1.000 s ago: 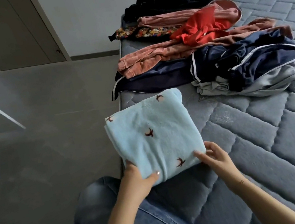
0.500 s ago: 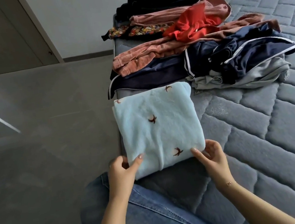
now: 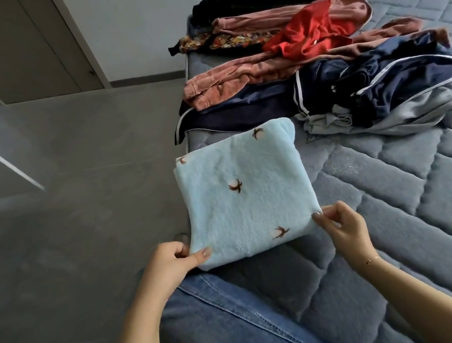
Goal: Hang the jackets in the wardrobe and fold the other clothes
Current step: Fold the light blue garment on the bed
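Folded blue cloth lies at the near corner of the bed, gripped at its near edge by both hands: the left hand pinches the left corner, thumb on top, and the right hand pinches the right corner. Behind it on the bed lies a pile of clothes: grey, navy, pink, red, patterned and black pieces.
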A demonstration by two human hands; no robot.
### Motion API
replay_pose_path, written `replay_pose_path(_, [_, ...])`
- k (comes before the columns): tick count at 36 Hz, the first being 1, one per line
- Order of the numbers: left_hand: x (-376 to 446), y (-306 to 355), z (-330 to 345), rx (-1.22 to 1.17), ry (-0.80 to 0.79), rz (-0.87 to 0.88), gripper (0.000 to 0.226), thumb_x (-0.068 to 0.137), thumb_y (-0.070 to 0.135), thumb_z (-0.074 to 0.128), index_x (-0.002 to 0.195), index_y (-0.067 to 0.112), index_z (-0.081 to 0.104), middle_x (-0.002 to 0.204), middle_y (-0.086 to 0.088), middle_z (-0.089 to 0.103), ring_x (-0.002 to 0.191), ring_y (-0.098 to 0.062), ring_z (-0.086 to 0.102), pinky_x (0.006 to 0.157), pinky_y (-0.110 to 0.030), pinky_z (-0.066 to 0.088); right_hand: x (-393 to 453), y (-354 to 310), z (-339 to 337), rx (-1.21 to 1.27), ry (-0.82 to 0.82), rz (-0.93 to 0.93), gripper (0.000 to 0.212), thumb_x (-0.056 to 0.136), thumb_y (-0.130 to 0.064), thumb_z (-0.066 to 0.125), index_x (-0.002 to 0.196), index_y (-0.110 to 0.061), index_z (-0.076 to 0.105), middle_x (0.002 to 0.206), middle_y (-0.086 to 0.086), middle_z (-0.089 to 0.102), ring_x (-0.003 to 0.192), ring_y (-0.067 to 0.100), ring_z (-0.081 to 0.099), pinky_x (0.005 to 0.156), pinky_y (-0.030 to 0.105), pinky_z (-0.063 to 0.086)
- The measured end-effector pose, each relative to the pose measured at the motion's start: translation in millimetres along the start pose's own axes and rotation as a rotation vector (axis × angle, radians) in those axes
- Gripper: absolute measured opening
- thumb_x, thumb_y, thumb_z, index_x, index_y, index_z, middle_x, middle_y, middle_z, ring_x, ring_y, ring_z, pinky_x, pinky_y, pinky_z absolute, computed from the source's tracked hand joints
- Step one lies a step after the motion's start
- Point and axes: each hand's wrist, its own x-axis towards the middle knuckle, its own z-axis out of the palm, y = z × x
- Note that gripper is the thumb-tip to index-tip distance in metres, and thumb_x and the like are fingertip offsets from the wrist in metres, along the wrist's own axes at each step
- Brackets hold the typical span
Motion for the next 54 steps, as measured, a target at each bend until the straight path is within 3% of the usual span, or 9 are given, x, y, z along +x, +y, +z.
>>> replay_pose_path(4, [-3.6,27.1,-8.5,0.256,0.103,0.085,0.027,0.084,0.031,0.071,0.091,0.02,0.048,0.11,0.005,0.04,0.097,-0.012,0.043,0.077,-0.021,0.028,8.8,-9.4,-13.9,0.003,-0.024,-0.015,0.011,0.092,-0.015,0.061,0.081,-0.015,0.062,0.082,-0.009,0.066,0.079,0.006,0.059,0.074,0.016,0.047])
replay_pose_path(11, [48.6,119.0,20.7,0.571,0.247,0.603,0.047,0.096,0.043,0.049,0.138,0.025,0.043,0.157,-0.002,0.024,0.144,-0.019,0.017,0.113,-0.033,0.013,94.8,-82.9,16.5,-0.411,-0.037,-0.439,0.047,0.1,-0.03,0.047,0.145,-0.016,0.041,0.157,-0.003,0.026,0.145,0.009,0.018,0.116,0.025,0.016])
replay_pose_path(17, [121.5,60.0,61.9,0.861,0.2,0.431,0.056,0.098,0.055,0.011,0.149,0.04,-0.008,0.161,0.004,-0.014,0.147,-0.013,-0.018,0.117,-0.048,-0.013,153.2,-60.7,73.6,-0.804,-0.438,-0.286,0.055,0.102,-0.044,0.032,0.153,-0.027,0.017,0.162,-0.007,0.008,0.149,0.014,-0.005,0.12,0.036,0.001])
replay_pose_path(22, [146.4,40.4,56.9,0.698,0.204,0.42,0.057,0.08,0.072,-0.01,0.133,0.058,-0.025,0.145,0.02,-0.039,0.129,0.0,-0.044,0.113,-0.055,-0.012,171.5,-36.3,76.6,-0.63,-0.477,-0.167,0.057,0.101,-0.047,0.032,0.153,-0.03,0.016,0.161,-0.011,0.004,0.148,0.011,-0.009,0.117,0.032,0.0])
replay_pose_path(27, [137.8,37.8,56.7,0.508,0.238,0.322,0.06,0.091,0.065,0.015,0.146,0.05,-0.007,0.15,0.017,-0.033,0.142,-0.008,-0.026,0.117,-0.051,0.005,161.2,-40.9,74.7,-0.367,-0.407,0.012,0.06,0.098,-0.047,0.044,0.151,-0.032,0.02,0.162,-0.008,0.002,0.148,0.011,-0.001,0.114,0.026,0.004])
replay_pose_path(33, [101.0,21.0,43.7,-0.285,0.105,-0.002,0.062,0.087,0.061,0.055,0.139,0.058,0.022,0.142,0.022,0.038,0.125,-0.007,0.044,0.1,-0.032,0.041,113.6,-48.2,42.3,-0.024,-0.28,0.331,0.069,0.071,-0.068,0.067,0.125,-0.028,0.054,0.117,-0.007,0.064,0.095,0.004,0.066,0.078,0.026,0.054])
replay_pose_path(36, [81.4,13.3,37.5,-0.55,0.123,-0.188,0.054,0.078,0.051,0.072,0.122,0.035,0.044,0.117,0.009,0.058,0.095,-0.007,0.059,0.07,-0.027,0.047,96.6,-42.8,28.4,-0.023,-0.359,0.454,0.068,0.064,-0.075,0.066,0.101,-0.018,0.066,0.094,0.001,0.074,0.082,0.009,0.071,0.075,0.029,0.055])
replay_pose_path(43, [68.8,20.0,28.6,-0.889,-0.184,-0.417,0.06,0.068,0.042,0.081,0.118,0.013,0.065,0.109,-0.012,0.071,0.096,-0.032,0.07,0.078,-0.045,0.057,93.7,-70.1,29.0,0.069,-0.492,0.659,0.059,0.064,-0.066,0.073,0.108,-0.028,0.062,0.09,-0.003,0.076,0.085,0.015,0.072,0.069,0.029,0.051])
replay_pose_path(54, [48.2,38.6,-71.0,-1.082,-0.358,-0.084,0.042,0.079,0.044,0.074,0.109,0.015,0.074,0.115,-0.017,0.069,0.099,-0.035,0.069,0.074,-0.044,0.056,100.8,-177.0,74.3,0.192,-0.606,0.569,0.062,0.062,-0.055,0.076,0.112,-0.021,0.065,0.1,0.009,0.074,0.088,0.024,0.073,0.063,0.032,0.058])
